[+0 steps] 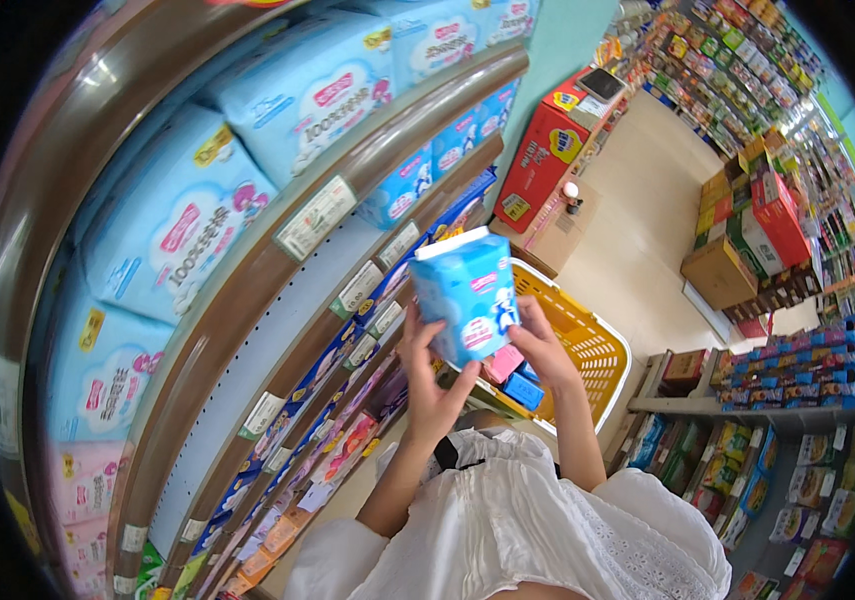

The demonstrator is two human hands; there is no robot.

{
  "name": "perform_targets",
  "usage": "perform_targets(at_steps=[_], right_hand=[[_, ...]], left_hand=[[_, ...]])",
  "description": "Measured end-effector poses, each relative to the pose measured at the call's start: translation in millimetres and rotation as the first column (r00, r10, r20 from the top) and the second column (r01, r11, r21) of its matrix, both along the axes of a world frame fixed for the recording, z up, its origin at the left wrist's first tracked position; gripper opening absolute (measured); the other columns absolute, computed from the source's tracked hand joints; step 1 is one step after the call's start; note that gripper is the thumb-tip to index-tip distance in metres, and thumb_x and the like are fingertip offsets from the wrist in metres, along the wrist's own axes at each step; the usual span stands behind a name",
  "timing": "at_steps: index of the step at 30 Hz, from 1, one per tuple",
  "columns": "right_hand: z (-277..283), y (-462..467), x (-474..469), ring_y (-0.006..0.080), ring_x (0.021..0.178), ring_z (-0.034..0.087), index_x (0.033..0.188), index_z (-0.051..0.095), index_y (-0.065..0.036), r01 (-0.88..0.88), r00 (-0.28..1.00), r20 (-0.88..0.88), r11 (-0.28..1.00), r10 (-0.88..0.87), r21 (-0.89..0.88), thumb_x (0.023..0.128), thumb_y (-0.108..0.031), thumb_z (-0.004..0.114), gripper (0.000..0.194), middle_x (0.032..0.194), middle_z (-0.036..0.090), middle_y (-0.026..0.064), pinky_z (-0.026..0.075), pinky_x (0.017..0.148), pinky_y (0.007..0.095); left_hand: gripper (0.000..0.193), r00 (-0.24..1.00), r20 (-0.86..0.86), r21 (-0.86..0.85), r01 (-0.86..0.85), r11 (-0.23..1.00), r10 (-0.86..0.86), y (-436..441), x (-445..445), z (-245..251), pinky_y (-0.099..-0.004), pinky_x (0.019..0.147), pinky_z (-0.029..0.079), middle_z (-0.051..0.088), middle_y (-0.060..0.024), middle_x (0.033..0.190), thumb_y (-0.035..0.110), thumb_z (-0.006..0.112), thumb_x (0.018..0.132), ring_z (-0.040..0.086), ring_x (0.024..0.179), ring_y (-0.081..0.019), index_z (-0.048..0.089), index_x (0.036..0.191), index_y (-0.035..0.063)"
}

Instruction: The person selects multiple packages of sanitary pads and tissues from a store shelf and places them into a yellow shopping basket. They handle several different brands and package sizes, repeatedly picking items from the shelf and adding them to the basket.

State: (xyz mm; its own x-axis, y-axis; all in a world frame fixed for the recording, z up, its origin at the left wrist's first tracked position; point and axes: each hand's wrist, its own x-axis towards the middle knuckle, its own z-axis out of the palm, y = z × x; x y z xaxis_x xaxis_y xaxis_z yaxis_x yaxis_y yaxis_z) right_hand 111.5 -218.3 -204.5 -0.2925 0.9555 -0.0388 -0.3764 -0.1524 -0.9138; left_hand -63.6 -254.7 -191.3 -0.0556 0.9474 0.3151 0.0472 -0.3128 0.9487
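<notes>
Both of my hands hold a blue plastic package of sanitary pads with a white top edge. My left hand grips its lower left side, fingers behind and thumb at the bottom. My right hand touches its lower right edge. Below the package, a yellow plastic shopping basket with a white rim holds a blue package and a pink package. Similar blue packages stand on the shelf beyond my left hand.
Store shelves with larger light-blue packages rise on the left, with price labels along their brown edges. A red carton and a cardboard box stand ahead. Stacked cartons and a snack shelf are at the right.
</notes>
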Motion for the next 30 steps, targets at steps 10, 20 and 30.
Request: perform_targets(at_steps=[10, 20, 30], right_hand=[[74.1, 19.7, -105.3, 0.0121, 0.097, 0.049, 0.124, 0.039, -0.001, -0.385, 0.916, 0.203, 0.902, 0.347, 0.194, 0.086, -0.02, 0.055, 0.045, 0.112, 0.044, 0.0073, 0.042, 0.078, 0.0241], [82.4, 73.7, -178.0, 0.0249, 0.098, 0.052, 0.123, 0.035, 0.001, -0.284, 0.926, 0.377, 0.648, -0.006, 0.707, 0.086, -0.014, 0.052, 0.043, 0.114, 0.048, 0.0152, 0.041, 0.084, 0.0353], [68.6, 69.9, -153.4, 0.0355, 0.115, 0.036, 0.121, 0.034, 0.003, -0.078, 0.716, 0.486, 0.635, -0.501, 0.769, 0.077, -0.007, 0.057, 0.05, 0.125, 0.032, 0.0207, 0.033, 0.094, 0.0379]], left_hand=[[0.06, 0.882, 0.157, -0.076, -0.438, 0.896, 0.445, -35.6, -85.0, 52.5, -0.0249, 0.073, 0.038, 0.039, -0.0108, 0.122, 0.009, 0.063, 0.075, 0.043, 0.103, -0.0163, 0.03, 0.125, 0.0032], [0.037, 0.865, 0.044, 0.033, -0.501, 0.865, 0.5, 11.3, -147.7, 82.5, -0.0277, 0.08, 0.04, 0.055, -0.0071, 0.109, 0.004, 0.061, 0.077, 0.051, 0.095, -0.017, 0.049, 0.111, -0.001], [0.054, 0.9, -0.37, -0.049, -0.268, 0.962, 0.232, 58.8, -136.4, 71.4, -0.0329, 0.09, 0.04, 0.047, -0.0142, 0.116, 0.009, 0.067, 0.072, 0.05, 0.101, -0.0204, 0.042, 0.117, -0.0044]])
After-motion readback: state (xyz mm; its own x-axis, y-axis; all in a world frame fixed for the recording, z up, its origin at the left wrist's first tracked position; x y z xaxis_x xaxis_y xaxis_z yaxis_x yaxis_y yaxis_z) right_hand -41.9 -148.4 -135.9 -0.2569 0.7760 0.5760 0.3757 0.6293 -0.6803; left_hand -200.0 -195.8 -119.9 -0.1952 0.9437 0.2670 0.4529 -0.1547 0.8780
